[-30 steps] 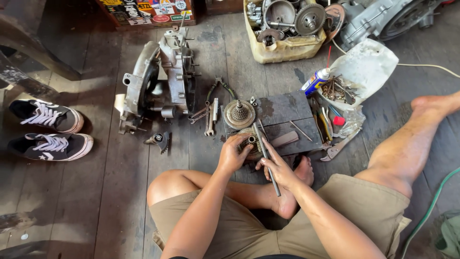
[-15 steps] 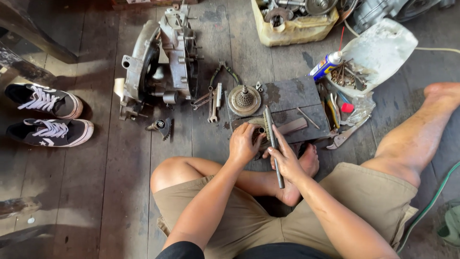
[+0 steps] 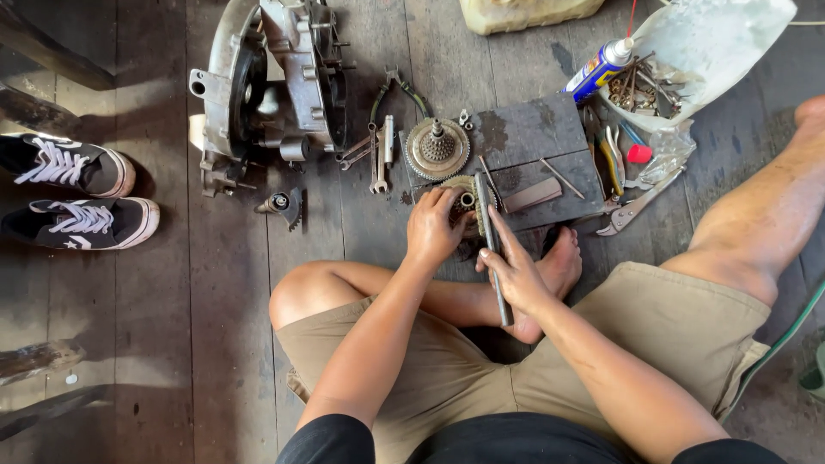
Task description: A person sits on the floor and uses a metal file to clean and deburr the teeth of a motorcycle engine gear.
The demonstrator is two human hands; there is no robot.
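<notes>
Head view, looking down at a person sitting cross-legged on a wooden floor (image 3: 215, 344). Left hand (image 3: 438, 228) has its grip clenched around a round metal gear part (image 3: 468, 196) at the near edge of a dark wooden block (image 3: 533, 137). Right hand (image 3: 516, 275) grasps a long metal rod (image 3: 490, 241), its tip touching the part. Farther along the block sits a toothed gear cluster (image 3: 436, 148). Wrenches (image 3: 378, 155) and an engine casing (image 3: 266, 86) lie off the block's left edge, locking pliers (image 3: 636, 204) and a spray can (image 3: 600, 69) to its right.
</notes>
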